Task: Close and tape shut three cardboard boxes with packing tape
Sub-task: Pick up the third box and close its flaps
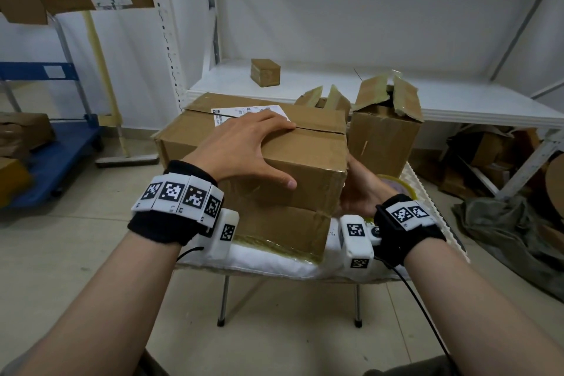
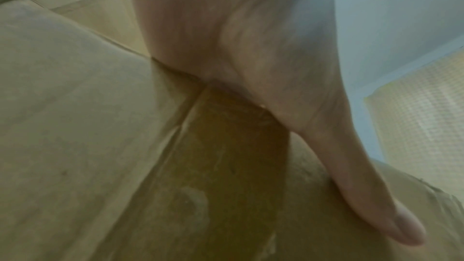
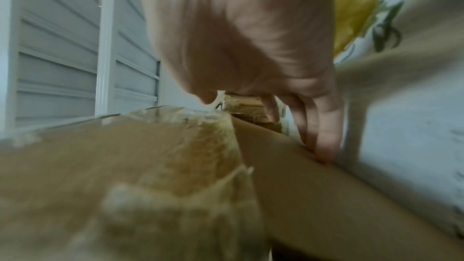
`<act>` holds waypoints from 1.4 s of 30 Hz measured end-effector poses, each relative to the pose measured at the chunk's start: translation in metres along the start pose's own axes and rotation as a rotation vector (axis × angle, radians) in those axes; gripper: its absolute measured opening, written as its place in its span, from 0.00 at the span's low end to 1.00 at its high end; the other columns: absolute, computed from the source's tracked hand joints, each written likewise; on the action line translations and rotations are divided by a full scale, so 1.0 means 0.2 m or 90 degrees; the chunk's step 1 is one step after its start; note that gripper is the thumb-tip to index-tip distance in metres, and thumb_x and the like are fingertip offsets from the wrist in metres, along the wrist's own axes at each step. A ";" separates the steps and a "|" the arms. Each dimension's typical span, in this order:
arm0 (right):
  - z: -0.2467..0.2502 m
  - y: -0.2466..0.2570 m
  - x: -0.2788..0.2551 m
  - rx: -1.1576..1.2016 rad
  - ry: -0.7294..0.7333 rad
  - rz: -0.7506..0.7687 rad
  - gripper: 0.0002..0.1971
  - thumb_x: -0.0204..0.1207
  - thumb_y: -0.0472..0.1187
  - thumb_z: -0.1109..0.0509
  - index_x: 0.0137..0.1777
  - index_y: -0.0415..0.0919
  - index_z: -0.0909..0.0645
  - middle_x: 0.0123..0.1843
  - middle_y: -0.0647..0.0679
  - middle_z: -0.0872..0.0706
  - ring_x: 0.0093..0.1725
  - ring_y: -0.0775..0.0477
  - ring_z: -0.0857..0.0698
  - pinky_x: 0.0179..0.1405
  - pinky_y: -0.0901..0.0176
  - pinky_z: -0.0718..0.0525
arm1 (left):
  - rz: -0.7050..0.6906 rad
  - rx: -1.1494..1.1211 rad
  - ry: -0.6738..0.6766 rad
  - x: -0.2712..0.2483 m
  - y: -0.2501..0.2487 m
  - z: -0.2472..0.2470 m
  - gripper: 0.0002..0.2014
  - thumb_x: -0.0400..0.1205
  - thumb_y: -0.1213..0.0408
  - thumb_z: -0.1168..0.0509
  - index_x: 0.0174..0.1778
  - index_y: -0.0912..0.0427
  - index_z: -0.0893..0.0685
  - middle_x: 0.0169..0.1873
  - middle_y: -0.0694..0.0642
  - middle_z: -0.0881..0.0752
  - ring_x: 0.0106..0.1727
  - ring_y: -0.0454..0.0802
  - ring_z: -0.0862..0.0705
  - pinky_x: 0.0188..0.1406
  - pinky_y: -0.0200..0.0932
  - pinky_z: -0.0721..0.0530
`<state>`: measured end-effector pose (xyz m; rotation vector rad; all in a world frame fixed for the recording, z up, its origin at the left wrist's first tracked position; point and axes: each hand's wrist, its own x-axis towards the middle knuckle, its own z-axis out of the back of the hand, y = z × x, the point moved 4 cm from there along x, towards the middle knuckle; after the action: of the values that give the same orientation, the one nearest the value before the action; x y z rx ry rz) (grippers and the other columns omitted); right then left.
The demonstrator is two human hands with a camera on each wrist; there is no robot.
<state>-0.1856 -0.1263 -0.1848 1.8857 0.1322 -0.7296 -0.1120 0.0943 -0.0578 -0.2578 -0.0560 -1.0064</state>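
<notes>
**Labelled box held at two sides**

A white shipping label [image 1: 244, 111] sits on the large box [image 1: 305, 159], its print too small to read. Flaps meet unsealed; glossy old tape wrinkles the near face. It sits on the cloth-covered surface [image 1: 274, 262]. The left hand [image 1: 244, 146] clamps the top edge, fingers spread; the right hand [image 1: 363, 189] fingers lie straight against its side.

The small table [image 1: 274, 264] in front of me, on thin metal legs and covered with a white cloth, carries the big box [image 1: 305, 159] and, just to its right, a taller box [image 1: 383, 140] with its flaps up. Behind them the white shelf [image 1: 457, 101] bears one small box [image 1: 265, 72], closed. On the floor [image 1: 76, 253] to my left stands a blue cart [image 1: 67, 143], and scraps of cardboard [image 1: 488, 159] lie under the shelf.
</notes>
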 end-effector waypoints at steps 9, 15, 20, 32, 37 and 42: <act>-0.04 -0.01 -0.04 -0.022 -0.063 0.025 0.38 0.80 0.71 0.37 0.70 0.36 0.18 0.58 0.37 0.11 0.55 0.38 0.10 0.48 0.47 0.09 | 0.031 -0.085 -0.049 -0.03 0.03 0.02 0.47 0.53 0.19 0.31 0.67 0.37 0.27 0.72 0.42 0.23 0.71 0.48 0.24 0.68 0.54 0.23; -0.12 -0.01 -0.08 0.032 0.048 0.035 0.37 0.77 0.69 0.29 0.75 0.39 0.20 0.72 0.33 0.17 0.73 0.32 0.18 0.69 0.27 0.18 | 0.041 -0.155 -0.095 -0.06 0.06 0.09 0.47 0.51 0.19 0.33 0.66 0.37 0.25 0.69 0.42 0.20 0.68 0.45 0.22 0.66 0.51 0.22; -0.21 0.06 -0.14 0.159 0.148 0.124 0.34 0.84 0.66 0.36 0.80 0.41 0.23 0.78 0.32 0.21 0.78 0.33 0.22 0.82 0.32 0.30 | 0.028 -0.190 -0.126 -0.08 0.05 0.17 0.50 0.52 0.19 0.33 0.70 0.38 0.25 0.71 0.44 0.21 0.70 0.43 0.23 0.69 0.49 0.23; -0.38 0.27 -0.45 0.328 0.245 0.380 0.38 0.83 0.73 0.50 0.76 0.43 0.23 0.74 0.32 0.17 0.74 0.32 0.18 0.64 0.34 0.13 | -0.109 -0.204 -0.226 -0.13 -0.09 0.32 0.49 0.57 0.22 0.30 0.74 0.39 0.24 0.70 0.40 0.21 0.68 0.38 0.21 0.70 0.44 0.24; -0.43 0.30 -0.47 0.317 0.301 0.380 0.33 0.85 0.60 0.38 0.82 0.37 0.29 0.75 0.32 0.21 0.77 0.34 0.23 0.79 0.32 0.26 | -0.115 -0.229 -0.231 -0.15 -0.05 0.33 0.48 0.58 0.24 0.29 0.74 0.41 0.23 0.69 0.39 0.21 0.68 0.36 0.22 0.64 0.30 0.29; -0.46 0.34 -0.48 0.306 0.367 0.388 0.46 0.75 0.45 0.21 0.88 0.37 0.40 0.87 0.34 0.35 0.88 0.36 0.38 0.85 0.32 0.37 | -0.084 -0.304 -0.271 -0.18 0.01 0.35 0.47 0.64 0.14 0.50 0.70 0.41 0.19 0.65 0.41 0.20 0.65 0.37 0.21 0.58 0.38 0.23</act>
<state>-0.1957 -0.0529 -0.0552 2.3777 -0.2738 0.2341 -0.1253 0.1418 0.0039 -0.9135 -0.2222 -1.0722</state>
